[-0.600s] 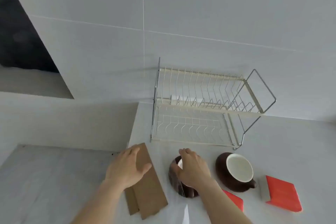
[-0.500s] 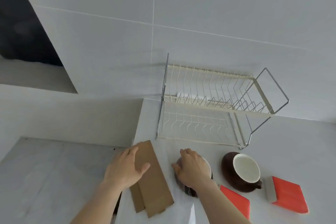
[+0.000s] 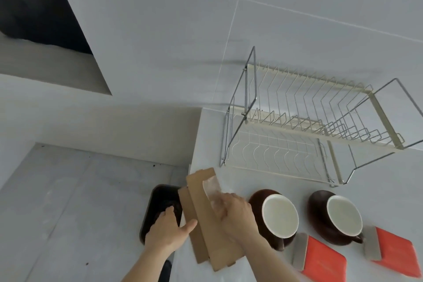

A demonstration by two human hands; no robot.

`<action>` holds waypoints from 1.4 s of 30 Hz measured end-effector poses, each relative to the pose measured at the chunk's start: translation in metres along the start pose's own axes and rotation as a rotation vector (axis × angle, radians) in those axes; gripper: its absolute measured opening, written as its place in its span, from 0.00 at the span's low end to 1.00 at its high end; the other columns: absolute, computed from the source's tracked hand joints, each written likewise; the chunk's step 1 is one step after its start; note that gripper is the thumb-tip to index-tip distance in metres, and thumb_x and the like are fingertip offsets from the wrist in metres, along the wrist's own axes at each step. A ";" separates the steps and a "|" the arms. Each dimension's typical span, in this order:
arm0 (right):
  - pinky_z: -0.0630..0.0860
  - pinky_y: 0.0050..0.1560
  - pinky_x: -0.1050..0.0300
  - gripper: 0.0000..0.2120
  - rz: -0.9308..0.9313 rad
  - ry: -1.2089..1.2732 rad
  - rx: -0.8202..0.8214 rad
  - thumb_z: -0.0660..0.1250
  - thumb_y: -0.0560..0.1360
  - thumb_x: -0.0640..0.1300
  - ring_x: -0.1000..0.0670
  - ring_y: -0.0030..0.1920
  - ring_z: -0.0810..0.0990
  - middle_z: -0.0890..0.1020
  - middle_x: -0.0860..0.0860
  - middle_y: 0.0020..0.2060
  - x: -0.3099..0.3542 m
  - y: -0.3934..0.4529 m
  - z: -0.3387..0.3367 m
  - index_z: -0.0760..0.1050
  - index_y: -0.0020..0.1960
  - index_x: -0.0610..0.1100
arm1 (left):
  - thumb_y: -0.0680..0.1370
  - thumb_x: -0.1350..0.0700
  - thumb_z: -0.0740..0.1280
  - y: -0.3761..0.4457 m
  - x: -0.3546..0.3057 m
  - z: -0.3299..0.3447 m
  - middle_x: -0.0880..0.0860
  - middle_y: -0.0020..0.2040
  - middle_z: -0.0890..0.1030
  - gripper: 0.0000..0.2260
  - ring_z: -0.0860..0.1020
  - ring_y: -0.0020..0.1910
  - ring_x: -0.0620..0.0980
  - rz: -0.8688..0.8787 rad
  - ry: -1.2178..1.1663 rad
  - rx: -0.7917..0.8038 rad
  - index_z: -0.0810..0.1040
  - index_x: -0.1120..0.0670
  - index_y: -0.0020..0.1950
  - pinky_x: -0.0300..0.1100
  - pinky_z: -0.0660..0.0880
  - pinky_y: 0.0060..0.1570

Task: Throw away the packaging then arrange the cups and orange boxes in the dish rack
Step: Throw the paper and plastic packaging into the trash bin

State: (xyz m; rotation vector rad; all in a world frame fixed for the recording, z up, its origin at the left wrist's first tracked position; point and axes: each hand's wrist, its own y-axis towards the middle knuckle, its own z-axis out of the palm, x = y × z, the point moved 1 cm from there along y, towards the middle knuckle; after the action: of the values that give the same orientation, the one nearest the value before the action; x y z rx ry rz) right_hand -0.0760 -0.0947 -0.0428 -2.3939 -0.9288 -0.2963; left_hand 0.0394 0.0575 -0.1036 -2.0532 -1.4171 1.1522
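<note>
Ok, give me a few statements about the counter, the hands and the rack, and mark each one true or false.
1. The dish rack holds both cups. False: it holds neither; both brown cups stand on the counter.
2. The right hand holds clear plastic wrap. True.
3. Two orange boxes lie near the cups. True.
4. The left hand grips a cup. False: it touches the left edge of the cardboard.
5. The cardboard lies in the rack. False: it lies at the counter's left edge.

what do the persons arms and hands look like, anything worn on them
Both arms are bare as far as the frame shows: no sleeves in view. The left hand and right hand wear no gloves. No ring, watch or bracelet is visible, though the image is a little soft.
</note>
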 end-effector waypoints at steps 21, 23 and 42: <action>0.78 0.48 0.55 0.31 0.293 0.392 -0.003 0.78 0.66 0.52 0.50 0.51 0.80 0.79 0.52 0.53 -0.021 -0.016 0.047 0.69 0.64 0.49 | 0.81 0.49 0.62 -0.048 -0.012 0.025 0.40 0.48 0.78 0.07 0.78 0.49 0.44 0.031 -0.672 -0.299 0.73 0.42 0.58 0.48 0.72 0.51; 0.81 0.49 0.51 0.26 0.288 0.453 0.006 0.78 0.63 0.53 0.51 0.47 0.81 0.80 0.53 0.50 -0.021 -0.018 0.050 0.69 0.56 0.53 | 0.80 0.43 0.61 -0.056 -0.011 0.023 0.37 0.49 0.76 0.09 0.76 0.54 0.47 0.042 -0.728 -0.269 0.72 0.42 0.60 0.48 0.70 0.54; 0.85 0.48 0.44 0.24 0.166 0.893 0.476 0.76 0.71 0.38 0.46 0.46 0.86 0.85 0.46 0.46 0.077 -0.017 0.086 0.74 0.62 0.55 | 0.71 0.58 0.78 -0.063 0.093 -0.045 0.50 0.54 0.80 0.19 0.79 0.49 0.48 -0.162 -1.005 -0.468 0.76 0.50 0.59 0.48 0.77 0.49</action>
State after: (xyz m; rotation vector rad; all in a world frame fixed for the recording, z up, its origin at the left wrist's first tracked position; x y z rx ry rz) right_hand -0.0306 0.0071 -0.0773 -1.6092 -0.3203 -0.8717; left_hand 0.0531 0.1733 -0.0709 -1.5611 -2.4328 2.0742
